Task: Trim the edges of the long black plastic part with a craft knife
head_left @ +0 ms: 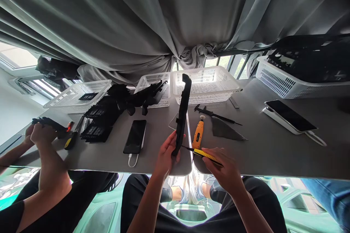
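While a co-worker's hands [41, 134] work on a black piece at the far left, the left hand [166, 153] grips a long black plastic part [182, 113] standing upright over the grey table [273, 149], and the right hand [221, 164] pinches a yellow-handled knife [203, 154] against its lower end.

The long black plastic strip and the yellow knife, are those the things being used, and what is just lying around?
In use:
long black plastic strip, held upright in the left hand
yellow-handled knife, in the right hand

Lying about:
orange utility knife
black smartphone on a white cable
black caliper
empty white mesh basket
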The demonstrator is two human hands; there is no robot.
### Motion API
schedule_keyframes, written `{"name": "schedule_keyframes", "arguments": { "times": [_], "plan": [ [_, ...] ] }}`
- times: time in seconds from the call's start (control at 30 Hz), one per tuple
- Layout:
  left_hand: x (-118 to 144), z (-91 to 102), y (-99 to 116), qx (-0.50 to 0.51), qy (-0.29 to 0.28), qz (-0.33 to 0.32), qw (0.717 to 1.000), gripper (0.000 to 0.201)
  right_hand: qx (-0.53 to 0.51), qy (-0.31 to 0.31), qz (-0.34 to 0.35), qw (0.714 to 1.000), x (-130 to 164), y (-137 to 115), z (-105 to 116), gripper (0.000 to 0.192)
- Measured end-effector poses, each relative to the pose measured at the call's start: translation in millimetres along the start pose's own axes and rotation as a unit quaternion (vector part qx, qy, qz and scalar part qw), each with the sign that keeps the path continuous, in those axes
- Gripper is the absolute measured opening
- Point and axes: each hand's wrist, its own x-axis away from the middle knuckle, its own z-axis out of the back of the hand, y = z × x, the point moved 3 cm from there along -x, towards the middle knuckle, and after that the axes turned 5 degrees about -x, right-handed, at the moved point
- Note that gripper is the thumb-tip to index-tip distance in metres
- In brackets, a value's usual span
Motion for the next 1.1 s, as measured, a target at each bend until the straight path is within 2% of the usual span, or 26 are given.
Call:
{"name": "schedule_keyframes", "arguments": {
  "times": [0.1, 0.27, 0.4, 0.7, 0.9, 1.1],
  "plan": [
    [0.0, 0.2, -0.7, -0.009, -0.004, 0.003, 1.000, 0.065, 0.008, -0.007, 0.009, 1.000, -0.9, -1.1, -1.0, 0.023],
    [-0.1, 0.6, -2.3, -0.011, -0.012, -0.004, 1.000, 0.065, 0.036, 0.023, 0.002, 0.999, -1.3, 0.3, -0.6, 0.022],
    [-0.2, 1.5, -4.2, -0.013, -0.014, -0.009, 1.000, 0.063, 0.016, 0.011, 0.019, 1.000, -0.1, -0.3, -1.8, 0.023],
    [-0.4, 2.5, -4.8, -0.010, -0.016, -0.015, 1.000, 0.062, 0.022, 0.021, 0.002, 1.000, -1.7, -0.9, -2.3, 0.024],
    [-0.7, 3.1, -4.2, 0.004, -0.009, -0.017, 1.000, 0.064, 0.024, 0.036, -0.011, 0.999, -2.2, -2.1, 0.2, 0.020],
    [-0.2, 3.3, -3.3, 0.000, 0.001, -0.014, 1.000, 0.062, 0.026, 0.032, 0.008, 0.999, -3.0, -5.4, 2.2, 0.016]
  ]
}}
